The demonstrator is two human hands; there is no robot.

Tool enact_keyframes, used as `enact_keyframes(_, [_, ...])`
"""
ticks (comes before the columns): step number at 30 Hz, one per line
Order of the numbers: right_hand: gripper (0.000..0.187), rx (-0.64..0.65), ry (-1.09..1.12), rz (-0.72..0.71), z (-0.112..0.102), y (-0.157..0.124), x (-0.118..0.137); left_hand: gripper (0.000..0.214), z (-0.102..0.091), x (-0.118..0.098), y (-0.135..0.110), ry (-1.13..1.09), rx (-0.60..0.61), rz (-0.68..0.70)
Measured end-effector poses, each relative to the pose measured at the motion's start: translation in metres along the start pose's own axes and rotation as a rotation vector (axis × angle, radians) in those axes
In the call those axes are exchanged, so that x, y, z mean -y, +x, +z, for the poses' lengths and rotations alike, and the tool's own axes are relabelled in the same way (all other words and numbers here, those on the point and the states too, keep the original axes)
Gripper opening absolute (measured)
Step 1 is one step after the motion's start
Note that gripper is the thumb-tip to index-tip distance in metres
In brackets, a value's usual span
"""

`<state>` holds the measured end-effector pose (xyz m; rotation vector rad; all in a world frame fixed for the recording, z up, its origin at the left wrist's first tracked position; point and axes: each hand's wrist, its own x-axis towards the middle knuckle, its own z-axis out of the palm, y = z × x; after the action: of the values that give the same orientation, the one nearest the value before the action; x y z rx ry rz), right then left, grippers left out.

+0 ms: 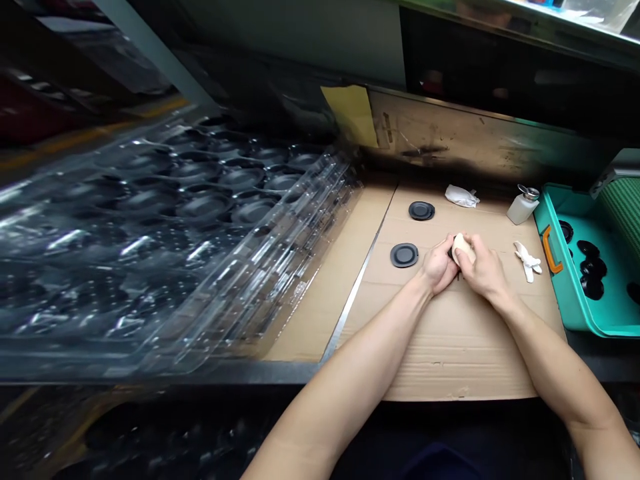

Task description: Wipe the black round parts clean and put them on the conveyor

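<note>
Over the cardboard, my two hands meet. My left hand [438, 268] is closed round a black round part [451, 252], of which only a dark edge shows. In my right hand [484, 268] a cream-white pad [463, 247], cloth or sponge, is pressed against that part; its exact kind is unclear. Two black round discs lie flat to the left of my hands, a nearer disc [404, 255] and a farther disc [421, 211]. To the right of my right hand is a crumpled white cloth [528, 261].
Stacked clear plastic trays [220, 293] with black round parts fill the left side. A cardboard sheet [450, 360] covers the bench. At the right stand a white pump bottle [523, 205] and a teal bin [575, 310] holding several black parts. A white bundle [461, 196] lies behind.
</note>
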<state>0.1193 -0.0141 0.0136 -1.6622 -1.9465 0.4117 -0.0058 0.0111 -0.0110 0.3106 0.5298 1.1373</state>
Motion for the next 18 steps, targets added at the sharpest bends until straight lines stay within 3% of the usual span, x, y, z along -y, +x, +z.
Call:
enact_keyframes(7, [0.03, -0.071, 0.232, 0.044, -0.01, 0.0, -0.015, 0.037, 0.002, -0.005, 0.0, 0.019, -0.017, -0.046])
enact_keyframes(11, [0.025, 0.0, 0.281, 0.053, -0.01, 0.001, -0.007, 0.032, 0.001, -0.001, -0.002, 0.099, 0.016, -0.01])
enact_keyframes(15, [0.022, 0.177, 0.33, 0.068, -0.02, 0.002, -0.008, 0.034, -0.001, 0.001, -0.004, 0.134, 0.045, -0.019])
enact_keyframes(18, [0.022, 0.109, 0.244, 0.129, -0.025, 0.001, -0.011, 0.034, -0.003, 0.002, -0.002, 0.154, 0.053, -0.009])
